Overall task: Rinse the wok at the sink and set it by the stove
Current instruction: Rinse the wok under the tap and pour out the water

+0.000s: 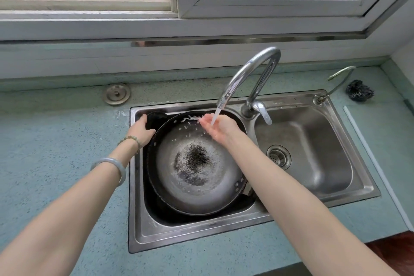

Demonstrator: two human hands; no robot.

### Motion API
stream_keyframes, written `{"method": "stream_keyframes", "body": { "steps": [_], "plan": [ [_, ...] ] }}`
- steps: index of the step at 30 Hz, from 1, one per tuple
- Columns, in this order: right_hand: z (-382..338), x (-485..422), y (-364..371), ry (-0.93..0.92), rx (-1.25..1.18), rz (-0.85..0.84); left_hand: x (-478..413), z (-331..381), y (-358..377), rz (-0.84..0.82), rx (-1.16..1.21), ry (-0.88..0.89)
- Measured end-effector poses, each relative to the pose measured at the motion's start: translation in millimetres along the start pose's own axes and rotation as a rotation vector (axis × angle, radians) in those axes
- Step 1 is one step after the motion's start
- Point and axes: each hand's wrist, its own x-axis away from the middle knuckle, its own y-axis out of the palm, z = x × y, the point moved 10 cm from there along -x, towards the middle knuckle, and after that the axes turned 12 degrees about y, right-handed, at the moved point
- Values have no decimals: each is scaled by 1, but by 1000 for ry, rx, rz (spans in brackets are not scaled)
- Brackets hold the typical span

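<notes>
1. Wok (pixel 195 177) sits tilted inside the left basin of a double steel sink (pixel 367 192), its dark rim leaning toward the basin's far left corner; wet black specks gather in the middle of its grey inside.
2. Left hand (pixel 141 129) grips the wok at its far left edge, where a dark handle part shows; the fingers (pixel 140 120) are curled and clamped over that edge, thumb side toward the pan.
3. Right hand (pixel 218 126) reaches over the far rim of the wok, palm turned up and fingers (pixel 205 121) spread loosely apart, holding nothing.
4. Water (pixel 215 116) runs in a thin stream from the curved chrome faucet (pixel 251 76) onto the right palm, and droplets scatter across the wok's upper inside wall.
5. Right basin holds only its round drain strainer (pixel 278 156).
6. Two bracelets ride the left arm: a beaded one (pixel 132 139) at the wrist and a pale bangle (pixel 112 169) farther up the forearm.
7. Speckled blue-green surface (pixel 56 141) surrounds the sink; a round metal sink plug (pixel 116 93) lies on it behind the left corner of the sink.
8. Dark scouring pad (pixel 359 91) rests on the surface at the far right, just beside a thin second tap (pixel 338 80).
9. Window frame (pixel 179 2) runs along the wall behind the sink.
</notes>
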Motion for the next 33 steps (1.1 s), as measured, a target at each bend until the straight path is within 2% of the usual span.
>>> {"method": "stream_keyframes", "body": {
  "steps": [5, 9, 12, 16, 18, 19, 21, 22, 28, 33],
  "plan": [
    [-5, -2, -1, -98, 232, 98, -2, -1, 1, 9, -28, 8],
    [5, -14, -28, -29, 735, 301, -5, -2, 2, 36, -16, 17],
    [1, -13, -60, -186, 1243, 406, -12, -5, 3, 44, 7, -1],
    [2, 18, -117, -263, 1479, 525, -25, -7, 2, 58, -62, -43],
    [8, 31, -151, -213, 1596, 597, -31, -5, -1, 99, -109, -46],
    [16, 36, -170, -127, 1652, 616, -33, -5, -3, 119, -133, -48],
    [36, 41, -202, 22, 1741, 619, -36, -7, -4, 158, -151, -63],
    [42, 42, -211, 33, 1771, 615, -36, -10, -4, 176, -135, -72],
    [38, 42, -210, -39, 1790, 570, -33, -4, -13, 212, -26, -43],
    [7, 64, -197, -54, 1777, 543, -24, -9, -21, 167, 30, -49]
  ]
}}
